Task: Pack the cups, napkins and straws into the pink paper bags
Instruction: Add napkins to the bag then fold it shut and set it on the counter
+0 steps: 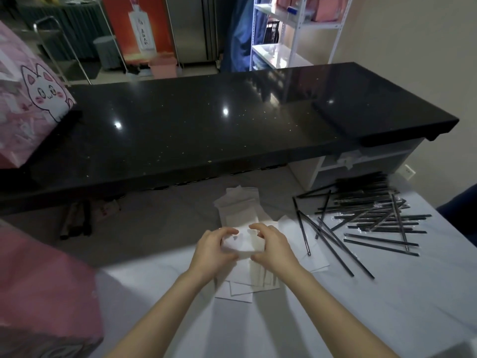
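Note:
My left hand (213, 248) and my right hand (272, 245) both grip a small stack of white napkins (242, 244), held just above a loose spread of more napkins (240, 210) on the white table (387, 306). To the right lies a heap of several black straws (371, 213) in clear wrappers. A pink paper bag (38, 288) stands at my near left. A second pink bag with a cat drawing (28, 107) sits at the left end of the black counter. No cups are in view.
A long black counter (206, 130) runs across behind the table. White shelving (291, 29) stands at the back right, and a metal cabinet and a poster at the back. A gap of grey floor lies between the counter and the table.

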`<state>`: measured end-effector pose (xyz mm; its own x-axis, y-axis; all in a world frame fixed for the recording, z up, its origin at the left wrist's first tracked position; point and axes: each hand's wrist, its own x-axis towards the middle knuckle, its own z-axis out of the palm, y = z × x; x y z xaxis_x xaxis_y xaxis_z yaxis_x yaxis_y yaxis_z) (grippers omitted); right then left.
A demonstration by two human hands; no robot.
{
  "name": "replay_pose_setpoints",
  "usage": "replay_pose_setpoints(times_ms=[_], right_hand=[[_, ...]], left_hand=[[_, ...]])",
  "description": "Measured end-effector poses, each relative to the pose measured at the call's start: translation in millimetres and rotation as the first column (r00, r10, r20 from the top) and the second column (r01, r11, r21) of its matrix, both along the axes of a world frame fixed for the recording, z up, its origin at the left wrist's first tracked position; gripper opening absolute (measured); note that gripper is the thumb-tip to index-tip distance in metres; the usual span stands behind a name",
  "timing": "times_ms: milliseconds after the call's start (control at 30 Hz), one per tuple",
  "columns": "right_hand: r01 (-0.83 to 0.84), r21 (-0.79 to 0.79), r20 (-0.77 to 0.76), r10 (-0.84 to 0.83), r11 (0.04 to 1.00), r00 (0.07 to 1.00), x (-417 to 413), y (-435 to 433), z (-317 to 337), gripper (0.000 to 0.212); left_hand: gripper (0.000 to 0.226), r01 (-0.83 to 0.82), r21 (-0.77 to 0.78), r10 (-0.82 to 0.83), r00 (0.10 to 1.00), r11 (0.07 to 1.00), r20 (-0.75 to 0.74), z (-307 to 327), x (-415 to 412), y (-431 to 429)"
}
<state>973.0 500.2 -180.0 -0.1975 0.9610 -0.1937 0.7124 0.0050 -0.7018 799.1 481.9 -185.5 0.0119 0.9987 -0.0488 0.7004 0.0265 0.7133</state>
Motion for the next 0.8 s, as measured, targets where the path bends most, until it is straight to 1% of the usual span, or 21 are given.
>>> replay_pose_setpoints(times_ms=[67,167,233,367,433,500,567,600,633,700,767,800], right_hand=[[-0.013,0.056,0.02,0.011,0.998,1.0,-1.7,-1.5,2.9,0.052],[-0.029,0.15,0.047,0.022,0.988,0.999,-3.4,-7.4,10.8,0.037],[-0.04,0.21,-0.009,0.043,0.977,0.999,-4.9,-14.0,19.2,0.032],[-0.071,0.31,-0.151,0.123,0.948,0.981,-10.8,-31.4,42.2,0.034],[-0.081,0.315,-0.196,0.148,0.946,0.969,-17.9,-41.1,58.1,0.037],[-0.098,0.303,-0.242,0.175,0.948,0.954,-28.8,-51.6,78.2,0.038],[-0.142,0.298,-0.275,0.227,0.944,0.934,-43.1,-62.1,99.0,0.035],[-0.176,0.311,-0.276,0.266,0.934,0.924,-51.4,-67.5,109.5,0.034],[-0.216,0.339,-0.258,0.311,0.916,0.915,-61.0,-71.9,119.1,0.034],[-0.303,0.403,-0.172,0.396,0.864,0.902,-83.8,-79.4,136.6,0.038],[-0.357,0.43,-0.096,0.435,0.83,0.895,-109.0,-87.0,152.9,0.043],[-0.362,0.446,-0.087,0.443,0.819,0.892,-121.5,-90.7,161.6,0.042]], left_hand=[[0.053,-0.007,0.028,0.007,1.0,1.0,-0.011,2.3,-0.4,-3.2],[0.052,0.044,0.104,-0.036,0.996,0.994,-0.083,3.3,-4.9,-9.6],[0.051,0.066,0.163,-0.049,0.994,0.984,-0.102,4.7,-9.1,-15.0],[0.042,0.03,0.303,-0.01,0.998,0.953,-0.065,17.7,-18.5,-27.3],[0.041,0.018,0.348,0.003,0.998,0.937,-0.058,29.6,-26.0,-36.7],[0.044,0.032,0.386,-0.011,0.998,0.922,-0.055,46.2,-39.2,-48.4],[0.038,0.07,0.451,-0.048,0.997,0.89,-0.059,67.9,-56.5,-61.7],[0.031,0.094,0.47,-0.061,0.994,0.878,-0.086,78.4,-66.6,-68.9],[0.029,0.11,0.487,-0.058,0.991,0.866,-0.122,89.7,-77.4,-76.5],[0.032,0.091,0.528,-0.006,0.987,0.844,-0.16,112.4,-100.5,-94.6],[0.023,0.028,0.545,0.06,0.988,0.838,-0.143,139.1,-121.7,-118.3],[0.018,-0.015,0.547,0.091,0.99,0.837,-0.111,152.5,-132.3,-130.3]])
